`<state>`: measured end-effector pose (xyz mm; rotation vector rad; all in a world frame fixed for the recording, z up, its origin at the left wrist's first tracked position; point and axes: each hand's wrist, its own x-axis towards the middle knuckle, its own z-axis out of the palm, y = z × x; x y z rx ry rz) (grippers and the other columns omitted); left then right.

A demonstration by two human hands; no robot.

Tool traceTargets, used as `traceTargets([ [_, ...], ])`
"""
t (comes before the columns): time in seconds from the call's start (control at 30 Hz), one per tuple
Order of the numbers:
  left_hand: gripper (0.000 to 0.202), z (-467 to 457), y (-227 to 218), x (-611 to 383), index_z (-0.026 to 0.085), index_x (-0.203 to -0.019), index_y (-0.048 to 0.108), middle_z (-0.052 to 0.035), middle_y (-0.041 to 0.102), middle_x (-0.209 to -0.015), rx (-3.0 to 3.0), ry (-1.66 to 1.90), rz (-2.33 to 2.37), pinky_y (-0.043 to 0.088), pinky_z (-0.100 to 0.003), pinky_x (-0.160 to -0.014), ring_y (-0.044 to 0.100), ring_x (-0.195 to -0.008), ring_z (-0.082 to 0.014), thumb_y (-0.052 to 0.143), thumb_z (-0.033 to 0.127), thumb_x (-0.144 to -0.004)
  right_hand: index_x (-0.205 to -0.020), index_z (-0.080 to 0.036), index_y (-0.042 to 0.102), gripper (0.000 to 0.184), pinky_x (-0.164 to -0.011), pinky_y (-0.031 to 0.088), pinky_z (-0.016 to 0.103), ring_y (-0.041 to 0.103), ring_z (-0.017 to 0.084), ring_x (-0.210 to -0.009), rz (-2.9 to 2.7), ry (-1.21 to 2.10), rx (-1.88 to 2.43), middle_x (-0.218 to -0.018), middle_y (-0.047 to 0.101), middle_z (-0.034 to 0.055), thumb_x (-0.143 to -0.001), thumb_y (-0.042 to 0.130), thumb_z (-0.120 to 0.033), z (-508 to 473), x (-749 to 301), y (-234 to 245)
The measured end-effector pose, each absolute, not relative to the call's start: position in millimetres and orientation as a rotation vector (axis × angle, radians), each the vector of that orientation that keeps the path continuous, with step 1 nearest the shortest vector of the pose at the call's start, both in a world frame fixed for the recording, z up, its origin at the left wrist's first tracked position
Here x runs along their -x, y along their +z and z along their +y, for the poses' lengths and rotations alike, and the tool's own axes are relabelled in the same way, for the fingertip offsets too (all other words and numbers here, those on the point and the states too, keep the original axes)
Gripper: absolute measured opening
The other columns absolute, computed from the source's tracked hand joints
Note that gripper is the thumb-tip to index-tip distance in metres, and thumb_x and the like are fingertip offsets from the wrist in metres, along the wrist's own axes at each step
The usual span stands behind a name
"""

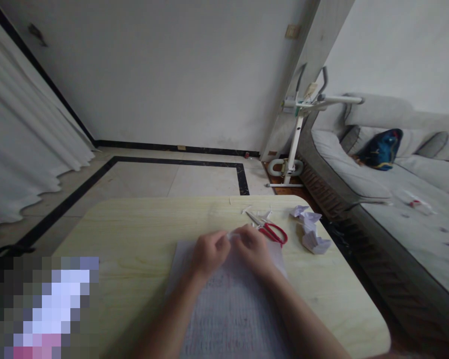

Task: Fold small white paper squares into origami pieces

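Observation:
My left hand (211, 251) and my right hand (253, 248) are close together over the far part of a printed sheet of paper (228, 314). Both have their fingers closed, pinching a small whitish piece of paper (232, 235) between them; its exact shape is blurred. Just beyond my right hand lie scissors (275, 233) with red handles, their blades pointing away to the left. White paper scraps (265, 215) are scattered around the blades. Further right, several folded paper pieces (311, 232) sit near the table's right edge.
The light wooden table (134, 239) has rounded corners. Beyond its right side stand a grey sofa (415, 199), with a dark blue item (383, 149) on it, and a white exercise machine (294, 139). A white curtain (26, 134) hangs at left. The lower left corner is pixelated.

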<state>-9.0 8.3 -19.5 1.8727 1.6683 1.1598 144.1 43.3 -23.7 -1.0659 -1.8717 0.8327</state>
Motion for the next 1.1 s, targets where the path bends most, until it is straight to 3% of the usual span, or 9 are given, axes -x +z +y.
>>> traceTargets([
  [0.3, 0.023, 10, -22, 9, 0.015, -0.065, 0.063, -0.0008, 0.058, -0.057, -1.888, 1.169, 1.682, 0.035, -0.021, -0.054, 0.052, -0.055, -0.0122, 0.046, 0.018, -0.081, -0.084, -0.019, 0.064, 0.011, -0.058, 0.042, 0.024, 0.054, 0.014, -0.064, -1.894, 0.832, 1.036, -0.072, 0.061, 0.0009, -0.078, 0.056, -0.014, 44, -145, -27],
  [0.43, 0.024, 12, -22, 8, 0.016, -0.058, 0.058, 0.0015, 0.051, -0.052, -1.857, 1.190, 1.742, 0.032, -0.022, -0.052, 0.047, -0.051, -0.0110, 0.046, 0.017, -0.078, -0.084, -0.019, 0.064, 0.010, -0.058, 0.041, 0.024, 0.052, 0.014, -0.064, -1.929, 0.774, 1.012, -0.070, 0.058, 0.0006, -0.079, 0.056, -0.014, 42, -145, -27],
  [0.73, 0.026, 12, -19, 6, 0.016, -0.057, 0.054, 0.0039, 0.047, -0.052, -1.543, 1.323, 1.700, 0.034, -0.020, -0.052, 0.047, -0.054, -0.0108, 0.047, 0.023, -0.080, -0.093, -0.022, 0.065, 0.029, -0.062, 0.044, 0.024, 0.056, 0.014, -0.068, -2.008, 0.661, 0.882, -0.081, 0.059, 0.0022, -0.074, 0.052, -0.004, 41, -142, -26],
  [0.9, 0.027, 12, -9, 2, 0.014, -0.067, 0.062, 0.0006, 0.058, -0.059, -1.241, 1.397, 1.493, 0.042, -0.021, -0.054, 0.054, -0.058, -0.0132, 0.047, 0.030, -0.084, -0.101, -0.024, 0.066, 0.037, -0.067, 0.046, 0.026, 0.057, 0.016, -0.076, -2.000, 0.639, 0.874, -0.084, 0.059, 0.0036, -0.074, 0.050, -0.003, 40, -142, -26],
  [1.0, 0.025, 12, -7, -1, 0.014, -0.086, 0.067, -0.0042, 0.068, -0.080, -1.211, 1.416, 1.286, 0.049, -0.023, -0.070, 0.063, -0.078, -0.0165, 0.050, 0.032, -0.086, -0.098, -0.023, 0.067, 0.037, -0.066, 0.046, 0.028, 0.056, 0.017, -0.076, -1.931, 0.661, 0.906, -0.085, 0.058, 0.0040, -0.074, 0.049, -0.003, 40, -142, -24],
  [1.1, 0.030, 12, -10, -5, 0.014, -0.104, 0.064, -0.0077, 0.070, -0.099, -1.172, 1.407, 1.157, 0.050, -0.027, -0.081, 0.064, -0.093, -0.0191, 0.057, 0.035, -0.084, -0.097, -0.022, 0.067, 0.031, -0.062, 0.045, 0.027, 0.055, 0.016, -0.072, -1.880, 0.712, 0.926, -0.085, 0.058, 0.0042, -0.075, 0.052, -0.006, 40, -143, -23],
])
